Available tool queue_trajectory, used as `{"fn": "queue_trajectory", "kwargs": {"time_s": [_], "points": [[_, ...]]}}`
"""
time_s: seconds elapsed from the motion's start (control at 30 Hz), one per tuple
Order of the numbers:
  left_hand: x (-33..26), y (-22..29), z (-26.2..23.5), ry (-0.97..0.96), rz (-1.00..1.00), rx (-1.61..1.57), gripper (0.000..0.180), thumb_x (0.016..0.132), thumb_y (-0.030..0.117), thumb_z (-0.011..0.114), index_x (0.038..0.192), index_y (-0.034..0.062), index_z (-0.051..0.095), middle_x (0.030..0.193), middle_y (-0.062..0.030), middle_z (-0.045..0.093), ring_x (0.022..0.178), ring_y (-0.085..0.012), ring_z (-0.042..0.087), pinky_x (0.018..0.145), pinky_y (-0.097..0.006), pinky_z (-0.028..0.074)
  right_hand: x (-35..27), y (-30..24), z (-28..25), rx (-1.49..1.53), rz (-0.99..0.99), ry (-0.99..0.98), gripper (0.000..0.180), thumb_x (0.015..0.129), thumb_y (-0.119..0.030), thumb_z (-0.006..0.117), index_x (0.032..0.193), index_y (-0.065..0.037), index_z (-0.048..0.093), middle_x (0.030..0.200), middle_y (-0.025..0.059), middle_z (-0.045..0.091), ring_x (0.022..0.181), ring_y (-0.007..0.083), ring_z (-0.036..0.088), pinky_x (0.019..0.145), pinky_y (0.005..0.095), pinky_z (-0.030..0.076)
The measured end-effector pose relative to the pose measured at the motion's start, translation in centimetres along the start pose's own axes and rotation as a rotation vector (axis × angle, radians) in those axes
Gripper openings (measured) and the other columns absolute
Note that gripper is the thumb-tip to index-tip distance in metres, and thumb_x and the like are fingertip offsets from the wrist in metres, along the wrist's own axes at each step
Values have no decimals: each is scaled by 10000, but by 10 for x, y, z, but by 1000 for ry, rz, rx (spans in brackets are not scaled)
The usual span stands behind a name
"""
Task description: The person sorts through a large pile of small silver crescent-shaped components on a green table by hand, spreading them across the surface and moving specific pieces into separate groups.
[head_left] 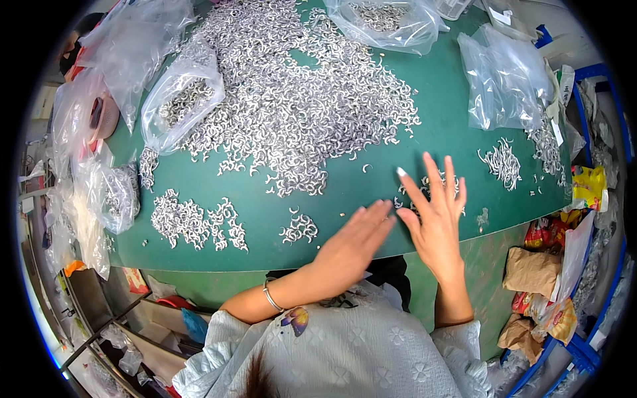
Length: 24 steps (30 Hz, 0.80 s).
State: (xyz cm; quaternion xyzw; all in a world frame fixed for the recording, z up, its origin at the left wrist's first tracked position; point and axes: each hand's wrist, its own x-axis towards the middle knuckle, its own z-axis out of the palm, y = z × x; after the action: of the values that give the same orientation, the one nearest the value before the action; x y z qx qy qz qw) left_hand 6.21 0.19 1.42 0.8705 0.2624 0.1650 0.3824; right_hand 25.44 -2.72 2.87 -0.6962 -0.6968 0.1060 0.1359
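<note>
My left hand (352, 245), with a silver bracelet at its wrist, is stretched out over the near part of the green table (279, 262); its fingers lie side by side, and nothing shows in them. To its right, my right hand (434, 219) is spread wide over a small group of curved silver-white pieces (401, 201), partly hidden beneath the fingers. Left of my hands lies a small cluster of the same pieces (300, 227), with a larger patch (179, 219) farther left. A big heap (318, 113) covers the middle and far table. A single curved piece (366, 168) lies apart.
Clear bags of pieces sit at the left (182, 106) and far edge (391, 26). Empty-looking plastic bags (501, 79) lie far right, near a pile of straighter pieces (502, 163). Beside the table stand a blue rack (584, 355) and brown paper bags (531, 270).
</note>
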Motion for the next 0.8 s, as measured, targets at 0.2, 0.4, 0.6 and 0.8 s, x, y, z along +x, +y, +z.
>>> {"fn": "queue_trajectory", "kwargs": {"time_s": [0.2,0.4,0.6,0.8], "points": [[2,-20,-20,96,-129,227,622,758,-161,441,1374,-78,418,1482,-236,378,1395,-386,351,1149,-508,283,-24,14,-4,-22,10,-57,575,780,-299,740,1318,-162,591,1555,121,293,1447,416,197,1098,652,160],[6,-15,-18,134,-176,174,551,812,-149,470,1356,-63,445,1471,-228,400,1386,-388,365,1146,-505,287,-38,-15,6,65,-126,-179,665,724,-379,775,1341,-235,572,1558,102,293,1438,421,201,1069,684,188],[1,-17,-13,160,-194,215,482,864,-114,502,1339,-43,472,1460,-203,428,1365,-387,398,1138,-511,298,-51,5,8,-44,19,-102,714,720,-399,777,1369,-212,546,1578,114,238,1434,449,173,1055,713,168],[11,-7,-9,143,-160,182,459,879,-71,539,1333,-27,490,1449,-188,447,1361,-379,407,1136,-515,294,-60,0,16,70,-35,-110,693,728,-402,773,1369,-279,542,1570,121,253,1427,461,181,1047,716,173]]}}
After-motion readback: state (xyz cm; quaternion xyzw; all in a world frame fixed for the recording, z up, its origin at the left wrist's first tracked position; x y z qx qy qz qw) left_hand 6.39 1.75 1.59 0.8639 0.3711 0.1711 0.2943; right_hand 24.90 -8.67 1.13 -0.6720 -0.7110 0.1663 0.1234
